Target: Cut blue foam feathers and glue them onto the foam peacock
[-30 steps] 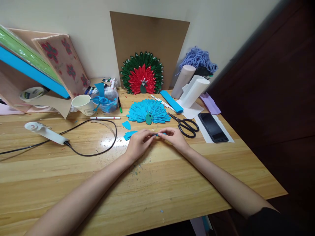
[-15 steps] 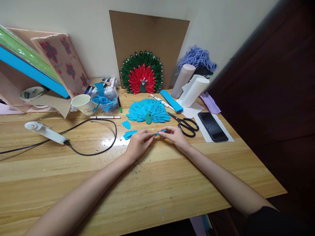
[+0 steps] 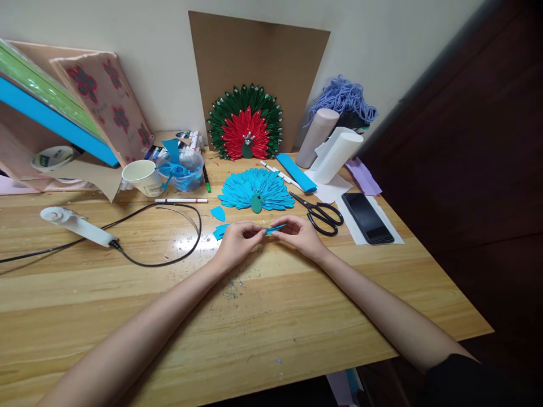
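Between my two hands is a small blue paper piece (image 3: 276, 228), its ends pinched in my fingertips just above the table. My left hand (image 3: 240, 242) grips its left end, and my right hand (image 3: 300, 236) has the right end between thumb and fingers. Right behind them lies a blue paper peacock (image 3: 257, 189) with a green body. Loose blue paper petals (image 3: 218, 213) rest to its left, and a few more cut blue pieces (image 3: 220, 231) are partly hidden by my left hand. Black-handled scissors (image 3: 321, 216) lie beside my right hand.
A glue gun (image 3: 80, 227) with a looping cord is at left. Behind stand a paper cup (image 3: 143, 178), a plastic bowl (image 3: 186, 172) of blue scraps and a red-green peacock (image 3: 245, 124) on brown cardboard. A phone (image 3: 367, 218), paper rolls (image 3: 339, 155) and folded blue paper (image 3: 296, 173) are right.
My fingers have shifted their hold on the blue paper piece, and more of it shows between my hands. The view has tilted slightly; the other things stay put.
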`<act>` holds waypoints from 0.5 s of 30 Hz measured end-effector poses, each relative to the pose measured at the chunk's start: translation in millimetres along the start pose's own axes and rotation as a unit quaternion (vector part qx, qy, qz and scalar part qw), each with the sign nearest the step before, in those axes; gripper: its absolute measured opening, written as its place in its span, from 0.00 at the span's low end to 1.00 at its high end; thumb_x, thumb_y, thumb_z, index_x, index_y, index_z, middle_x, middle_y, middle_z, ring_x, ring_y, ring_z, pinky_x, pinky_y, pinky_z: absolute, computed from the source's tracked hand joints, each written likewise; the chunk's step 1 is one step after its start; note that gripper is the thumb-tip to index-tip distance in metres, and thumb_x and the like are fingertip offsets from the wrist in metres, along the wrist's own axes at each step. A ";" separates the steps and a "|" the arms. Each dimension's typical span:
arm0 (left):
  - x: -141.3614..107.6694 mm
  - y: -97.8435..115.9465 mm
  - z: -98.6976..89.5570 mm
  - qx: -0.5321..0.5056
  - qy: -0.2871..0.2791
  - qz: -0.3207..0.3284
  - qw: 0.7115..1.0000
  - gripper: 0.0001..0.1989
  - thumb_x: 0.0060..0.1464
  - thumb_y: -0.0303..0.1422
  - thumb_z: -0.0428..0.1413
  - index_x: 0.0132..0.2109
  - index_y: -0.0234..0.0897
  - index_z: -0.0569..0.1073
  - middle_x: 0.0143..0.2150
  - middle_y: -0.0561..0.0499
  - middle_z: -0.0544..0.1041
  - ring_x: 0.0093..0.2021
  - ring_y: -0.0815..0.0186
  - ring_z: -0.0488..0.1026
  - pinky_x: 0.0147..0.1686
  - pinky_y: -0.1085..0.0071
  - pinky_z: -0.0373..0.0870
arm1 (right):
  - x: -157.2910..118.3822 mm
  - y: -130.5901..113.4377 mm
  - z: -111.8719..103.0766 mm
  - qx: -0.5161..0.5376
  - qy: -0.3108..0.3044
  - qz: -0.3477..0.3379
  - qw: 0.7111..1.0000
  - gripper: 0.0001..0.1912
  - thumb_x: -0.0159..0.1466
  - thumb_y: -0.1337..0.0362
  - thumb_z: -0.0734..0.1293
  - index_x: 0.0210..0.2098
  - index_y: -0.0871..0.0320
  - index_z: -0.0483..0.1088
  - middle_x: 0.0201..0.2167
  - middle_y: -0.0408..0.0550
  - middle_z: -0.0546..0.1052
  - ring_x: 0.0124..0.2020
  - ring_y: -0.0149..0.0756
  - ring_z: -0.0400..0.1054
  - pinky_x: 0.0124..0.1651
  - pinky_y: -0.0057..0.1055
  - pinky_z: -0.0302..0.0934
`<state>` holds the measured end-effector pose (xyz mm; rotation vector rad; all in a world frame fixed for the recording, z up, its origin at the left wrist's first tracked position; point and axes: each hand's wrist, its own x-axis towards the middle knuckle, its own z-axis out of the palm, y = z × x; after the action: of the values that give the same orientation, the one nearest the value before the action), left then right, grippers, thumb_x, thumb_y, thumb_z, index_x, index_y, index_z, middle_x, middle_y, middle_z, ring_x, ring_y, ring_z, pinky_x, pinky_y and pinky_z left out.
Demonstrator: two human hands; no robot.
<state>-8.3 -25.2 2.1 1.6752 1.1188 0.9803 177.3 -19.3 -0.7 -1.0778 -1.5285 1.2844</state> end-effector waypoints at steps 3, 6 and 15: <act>0.3 -2.0 0.4 -0.017 0.000 -0.022 1.000 0.12 0.52 0.36 0.56 0.36 0.32 0.79 0.34 0.44 0.79 0.33 0.62 0.75 0.32 0.69 0.72 | -1.1 -0.4 0.1 0.000 -0.004 0.000 1.000 0.13 0.50 0.61 0.73 0.34 0.58 0.72 0.35 0.48 0.78 0.37 0.35 0.73 0.43 0.35 0.68; 0.2 -2.9 0.3 -0.014 -0.002 -0.019 1.000 0.12 0.52 0.37 0.56 0.36 0.33 0.79 0.33 0.45 0.79 0.32 0.62 0.75 0.31 0.70 0.72 | -1.6 -0.8 1.0 -0.005 -0.001 -0.006 1.000 0.12 0.51 0.60 0.72 0.33 0.58 0.72 0.35 0.48 0.78 0.37 0.36 0.73 0.43 0.34 0.68; -0.1 -1.4 -0.4 0.030 -0.015 0.004 0.999 0.11 0.53 0.37 0.55 0.35 0.35 0.79 0.31 0.46 0.78 0.30 0.64 0.74 0.27 0.72 0.69 | -1.7 -0.3 0.7 -0.042 0.013 -0.019 0.999 0.11 0.53 0.58 0.71 0.32 0.58 0.74 0.32 0.48 0.78 0.34 0.35 0.72 0.39 0.33 0.67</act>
<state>-9.1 -24.9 0.9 1.7372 1.1328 0.9331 177.0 -21.1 -0.6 -1.1090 -1.5879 1.1867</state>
